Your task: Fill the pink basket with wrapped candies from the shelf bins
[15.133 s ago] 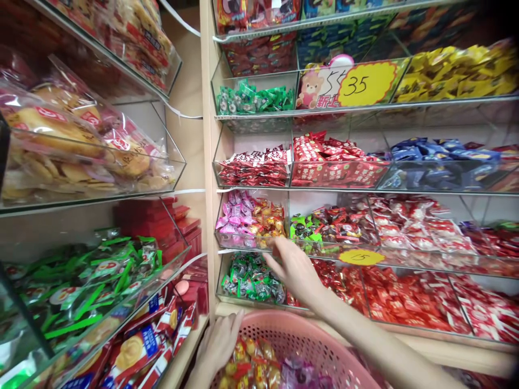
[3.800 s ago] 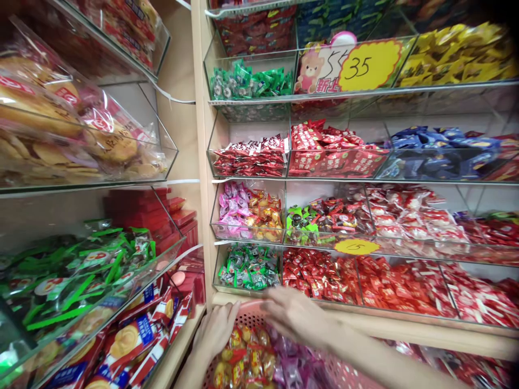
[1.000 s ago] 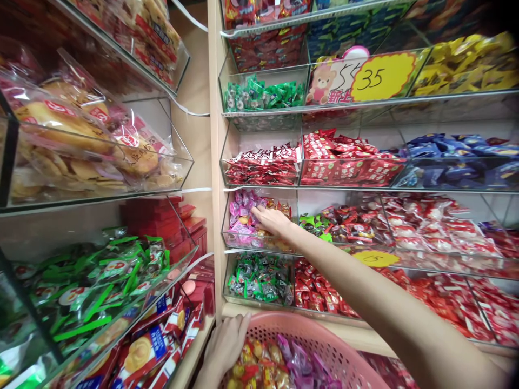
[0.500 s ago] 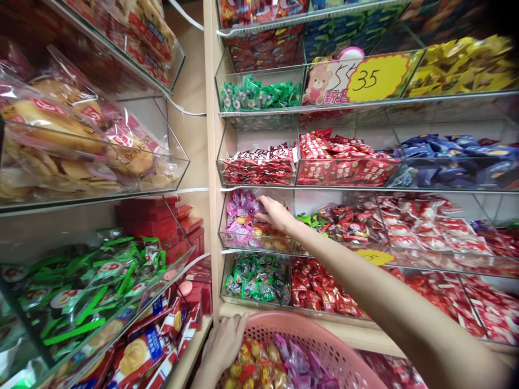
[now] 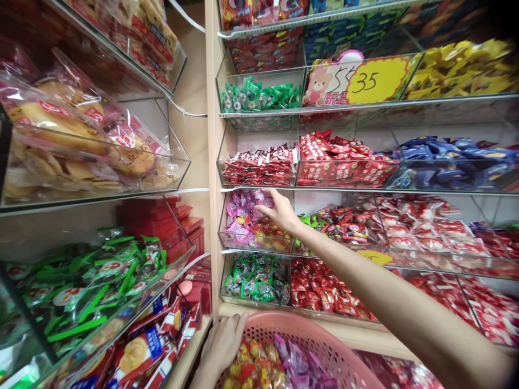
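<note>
My right hand reaches into a clear bin of wrapped candies. Its thumb and forefinger are apart beside the purple-wrapped candies, and nothing shows held between them. Some fingertips are hidden behind the hand and among the wrappers. Yellow and orange-wrapped candies lie in the same bin. Below, my left hand grips the left rim of a pink perforated plastic basket; its fingertips curl over the edge. Inside the basket are golden candies in clear and red wrappers and purple-wrapped candies.
A wooden upright parts the left shelves from the right ones. Glass-fronted bins of red, blue and green packets surround my right arm. Bagged bread and a yellow price sign are higher up.
My right hand has shifted slightly right, and its thumb and forefinger have spread apart over the purple candies. My left hand stays on the basket rim.
</note>
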`<state>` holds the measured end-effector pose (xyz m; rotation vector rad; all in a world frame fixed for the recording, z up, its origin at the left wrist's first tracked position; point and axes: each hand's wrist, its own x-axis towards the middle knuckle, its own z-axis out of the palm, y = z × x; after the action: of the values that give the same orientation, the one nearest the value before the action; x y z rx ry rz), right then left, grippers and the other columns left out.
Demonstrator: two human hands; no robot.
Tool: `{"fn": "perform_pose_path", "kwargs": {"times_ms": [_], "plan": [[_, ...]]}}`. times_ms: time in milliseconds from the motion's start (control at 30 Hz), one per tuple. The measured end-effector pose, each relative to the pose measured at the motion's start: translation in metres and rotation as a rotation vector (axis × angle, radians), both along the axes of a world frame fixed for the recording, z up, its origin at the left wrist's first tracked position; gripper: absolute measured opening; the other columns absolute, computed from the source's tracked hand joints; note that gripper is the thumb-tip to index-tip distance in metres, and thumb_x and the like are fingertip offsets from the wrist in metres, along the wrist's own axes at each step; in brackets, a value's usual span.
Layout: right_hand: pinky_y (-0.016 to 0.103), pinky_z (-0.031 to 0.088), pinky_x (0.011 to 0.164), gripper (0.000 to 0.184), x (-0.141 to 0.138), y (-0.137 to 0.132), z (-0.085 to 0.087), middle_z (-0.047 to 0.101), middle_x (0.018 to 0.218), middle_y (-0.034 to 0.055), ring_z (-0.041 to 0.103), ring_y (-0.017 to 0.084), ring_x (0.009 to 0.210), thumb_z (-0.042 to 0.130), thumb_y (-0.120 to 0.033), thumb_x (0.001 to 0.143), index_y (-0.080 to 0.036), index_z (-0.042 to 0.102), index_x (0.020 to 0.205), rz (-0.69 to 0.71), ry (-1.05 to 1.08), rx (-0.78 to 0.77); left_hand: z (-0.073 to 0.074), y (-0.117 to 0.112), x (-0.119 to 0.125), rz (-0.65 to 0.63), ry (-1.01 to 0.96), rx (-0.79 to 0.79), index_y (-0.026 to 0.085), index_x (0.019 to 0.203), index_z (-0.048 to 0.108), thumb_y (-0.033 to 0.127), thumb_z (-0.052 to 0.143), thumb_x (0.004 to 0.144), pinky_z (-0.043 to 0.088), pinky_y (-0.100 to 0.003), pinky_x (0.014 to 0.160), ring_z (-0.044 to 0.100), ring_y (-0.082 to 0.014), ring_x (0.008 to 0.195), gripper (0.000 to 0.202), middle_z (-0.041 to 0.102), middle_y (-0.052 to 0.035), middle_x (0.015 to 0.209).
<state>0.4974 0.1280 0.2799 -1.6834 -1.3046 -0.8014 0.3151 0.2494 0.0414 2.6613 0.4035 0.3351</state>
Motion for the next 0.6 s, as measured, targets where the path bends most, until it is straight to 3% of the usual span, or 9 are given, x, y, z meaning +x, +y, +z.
{"fn": "perform_pose_path", "kwargs": {"times_ms": [100,167,233,367,500,600], "plan": [[0.038,0.043,0.092,0.043,-0.020,-0.013,-0.008,0.063,0.108,0.0082,0.058,0.021,0.103,0.067,-0.037,0.075,-0.019,0.052,0.111,0.075,0.102,0.090,0.001,0.000,-0.002,0.001,0.006,0.015,0.022,0.085,0.064,0.052,0.012,0.092,0.043,-0.036,0.076,0.065,-0.0281,0.092,0.061,0.070,-0.0114,0.087],[0.038,0.043,0.094,0.045,-0.041,-0.027,-0.023,0.063,0.110,0.0078,0.057,0.021,0.105,0.069,-0.037,0.073,-0.020,0.052,0.111,0.151,0.195,0.153,0.002,0.000,-0.002,-0.005,-0.002,0.014,0.021,0.084,0.064,0.052,0.012,0.092,0.043,-0.036,0.075,0.065,-0.0281,0.092,0.061,0.070,-0.0114,0.087],[0.037,0.046,0.092,0.046,-0.065,-0.042,-0.046,0.062,0.113,0.0075,0.058,0.020,0.104,0.070,-0.036,0.073,-0.021,0.051,0.112,0.240,0.354,0.202,0.003,-0.001,-0.002,-0.011,-0.008,0.010,0.021,0.083,0.064,0.051,0.012,0.092,0.043,-0.036,0.075,0.065,-0.0283,0.091,0.061,0.070,-0.0113,0.087],[0.034,0.053,0.080,0.048,-0.104,-0.067,-0.108,0.065,0.110,0.0074,0.062,0.021,0.096,0.071,-0.041,0.072,-0.022,0.053,0.112,0.336,0.809,0.223,0.007,-0.004,-0.003,-0.003,0.004,0.010,0.020,0.085,0.064,0.051,0.013,0.092,0.044,-0.038,0.076,0.065,-0.0294,0.092,0.060,0.070,-0.0126,0.089],[0.032,0.049,0.086,0.050,-0.120,-0.075,-0.163,0.066,0.106,0.0069,0.061,0.020,0.098,0.073,-0.044,0.070,-0.021,0.055,0.110,0.397,1.117,0.252,0.007,-0.005,-0.004,-0.010,0.008,0.028,0.020,0.087,0.064,0.050,0.011,0.092,0.043,-0.038,0.078,0.064,-0.0289,0.093,0.061,0.070,-0.0131,0.090],[0.031,0.051,0.081,0.051,-0.125,-0.074,-0.189,0.067,0.102,0.0050,0.063,0.020,0.093,0.074,-0.045,0.069,-0.022,0.055,0.110,0.430,1.227,0.290,0.005,-0.005,-0.004,-0.009,0.014,0.027,0.021,0.086,0.064,0.051,0.011,0.092,0.043,-0.036,0.076,0.065,-0.0279,0.092,0.061,0.070,-0.0119,0.089]]}}
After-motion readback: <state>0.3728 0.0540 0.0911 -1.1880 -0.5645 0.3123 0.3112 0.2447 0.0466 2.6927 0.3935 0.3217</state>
